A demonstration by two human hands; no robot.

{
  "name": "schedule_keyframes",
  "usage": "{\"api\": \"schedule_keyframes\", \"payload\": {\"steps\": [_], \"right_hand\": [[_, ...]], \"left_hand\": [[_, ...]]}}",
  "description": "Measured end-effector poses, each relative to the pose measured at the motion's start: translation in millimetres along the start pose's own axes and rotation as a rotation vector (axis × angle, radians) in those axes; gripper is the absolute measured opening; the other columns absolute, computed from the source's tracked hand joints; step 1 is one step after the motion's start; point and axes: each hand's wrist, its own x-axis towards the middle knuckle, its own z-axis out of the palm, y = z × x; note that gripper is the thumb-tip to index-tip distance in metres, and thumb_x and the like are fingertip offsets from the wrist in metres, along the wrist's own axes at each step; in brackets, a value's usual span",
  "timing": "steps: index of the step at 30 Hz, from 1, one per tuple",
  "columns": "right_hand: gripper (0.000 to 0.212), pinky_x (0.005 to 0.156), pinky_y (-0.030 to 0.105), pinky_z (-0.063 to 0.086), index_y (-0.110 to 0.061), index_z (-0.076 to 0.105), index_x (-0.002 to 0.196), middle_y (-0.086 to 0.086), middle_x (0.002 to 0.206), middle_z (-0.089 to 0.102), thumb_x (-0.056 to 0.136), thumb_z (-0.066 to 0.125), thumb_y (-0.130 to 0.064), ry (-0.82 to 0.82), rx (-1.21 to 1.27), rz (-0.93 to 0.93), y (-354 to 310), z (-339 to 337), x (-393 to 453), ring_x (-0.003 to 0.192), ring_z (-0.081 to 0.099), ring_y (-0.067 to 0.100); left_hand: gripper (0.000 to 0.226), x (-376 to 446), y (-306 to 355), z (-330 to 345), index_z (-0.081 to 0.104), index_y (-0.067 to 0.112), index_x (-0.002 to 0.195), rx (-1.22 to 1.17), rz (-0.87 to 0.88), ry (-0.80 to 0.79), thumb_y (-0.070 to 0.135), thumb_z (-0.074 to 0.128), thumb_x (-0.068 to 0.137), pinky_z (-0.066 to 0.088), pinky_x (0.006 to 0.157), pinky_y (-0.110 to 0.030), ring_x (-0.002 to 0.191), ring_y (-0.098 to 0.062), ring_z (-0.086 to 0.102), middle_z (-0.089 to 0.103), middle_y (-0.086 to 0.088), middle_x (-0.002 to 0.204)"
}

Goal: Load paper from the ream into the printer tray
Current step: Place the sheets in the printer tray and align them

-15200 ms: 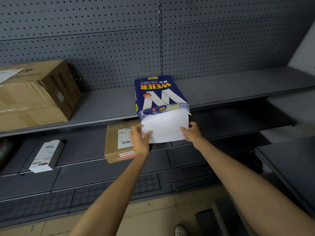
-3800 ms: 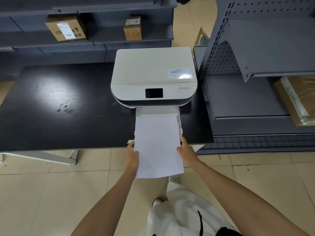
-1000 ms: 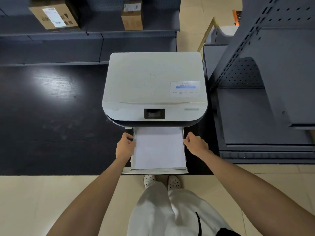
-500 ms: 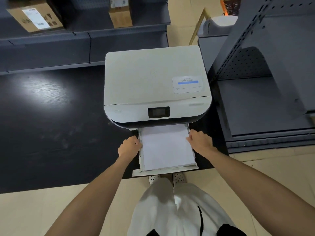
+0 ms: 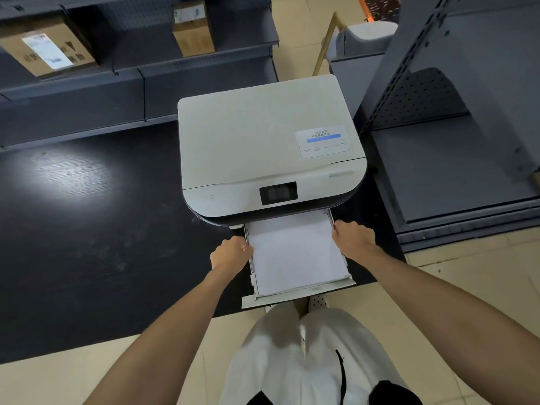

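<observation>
A: Entry, left to right. Upper left of frame: two cardboard boxes (image 5: 43, 48) on the grey shelving (image 5: 140, 80). The black table (image 5: 87, 229) fills the left and centre. Left hand (image 5: 230, 254) sits at the left wall of the paper tray (image 5: 298, 296), fingers curled against the tray edge. Whether it actually pinches the wall, cannot tell.

B: And the paper?

A: The paper stack (image 5: 295, 255) lies flat inside the pulled-out tray, its far end under the printer (image 5: 268, 147) in the centre of frame. Right hand (image 5: 353, 241) mirrors the left on the tray's right wall, fingers bent onto the rail. Closed on the wall or only resting, unclear. Ream not in view.

B: Risks?

A: Judgement only: the tray overhangs the table's near edge. Uneven pressure from the two hands could skew it on the slides and jam it. A fast shove could bump the sheets forward and buckle the front edge.

B: Change from half a second ago?

A: Hands hold the same stations beside the tray. The printer sits further right and more tilted in frame, so the head has shifted. Stack unchanged.
</observation>
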Motion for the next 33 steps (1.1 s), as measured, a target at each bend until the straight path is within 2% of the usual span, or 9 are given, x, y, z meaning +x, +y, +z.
{"api": "schedule_keyframes", "payload": {"steps": [3,12,17,22,26,30,33], "right_hand": [[0.025,0.065,0.031,0.045,-0.013,0.057,0.109,0.003,0.082,0.060,0.103,0.037,-0.028,0.010,-0.013,-0.010,-1.4,-0.8,-3.6,0.070,0.057,0.021],[0.019,0.057,0.029,0.037,-0.014,0.057,0.104,0.001,0.072,0.054,0.102,0.039,-0.021,0.060,-0.040,0.006,-4.4,1.8,-6.2,0.059,0.051,0.018],[0.020,0.059,0.031,0.039,-0.014,0.060,0.104,0.003,0.079,0.056,0.099,0.040,-0.014,0.017,0.010,0.048,-13.3,0.5,-1.1,0.067,0.055,0.021],[0.019,0.057,0.031,0.041,-0.012,0.060,0.106,0.004,0.079,0.057,0.100,0.042,-0.014,0.015,0.061,0.068,-19.2,5.3,-3.4,0.067,0.055,0.021],[0.016,0.056,0.029,0.038,-0.017,0.056,0.094,0.002,0.073,0.056,0.100,0.040,-0.015,0.036,0.056,0.065,-15.9,5.4,-5.5,0.063,0.054,0.020],[0.022,0.055,0.028,0.038,-0.016,0.060,0.094,-0.001,0.068,0.055,0.101,0.040,-0.018,0.068,0.064,0.070,-8.8,7.1,-5.8,0.055,0.049,0.016],[0.024,0.055,0.028,0.038,-0.016,0.062,0.095,-0.002,0.066,0.054,0.101,0.039,-0.019,0.075,0.069,0.069,-7.8,8.9,-6.1,0.053,0.048,0.015]], "left_hand": [[0.023,0.3,-2.1,-0.3,0.067,0.015,0.091,0.010,0.018,-0.005,0.030,0.049,0.092,0.056,0.076,-0.036,0.076,-0.025,0.069,0.073,-0.006,0.085],[0.020,2.1,0.0,-2.8,0.066,0.013,0.089,0.074,0.057,-0.003,0.022,0.048,0.091,0.054,0.075,-0.035,0.076,-0.026,0.068,0.072,-0.005,0.083],[0.012,1.6,5.0,-1.1,0.055,0.013,0.083,0.088,0.075,0.005,0.017,0.048,0.092,0.041,0.062,-0.028,0.067,-0.022,0.056,0.056,-0.002,0.074],[0.013,3.1,5.6,-1.3,0.051,0.013,0.080,0.056,0.079,0.012,0.016,0.048,0.093,0.041,0.062,-0.029,0.067,-0.022,0.053,0.054,-0.002,0.074],[0.018,4.0,0.5,-2.8,0.050,0.015,0.072,0.051,0.072,0.010,0.015,0.048,0.089,0.040,0.060,-0.027,0.064,-0.022,0.051,0.052,0.000,0.068],[0.017,4.8,-6.2,-5.5,0.059,0.014,0.077,0.054,0.084,0.014,0.018,0.049,0.090,0.046,0.063,-0.029,0.061,-0.020,0.052,0.055,0.001,0.068],[0.017,3.3,-6.3,-5.1,0.057,0.016,0.075,0.065,0.094,0.020,0.018,0.049,0.090,0.046,0.064,-0.030,0.061,-0.020,0.052,0.056,0.000,0.069]]}}
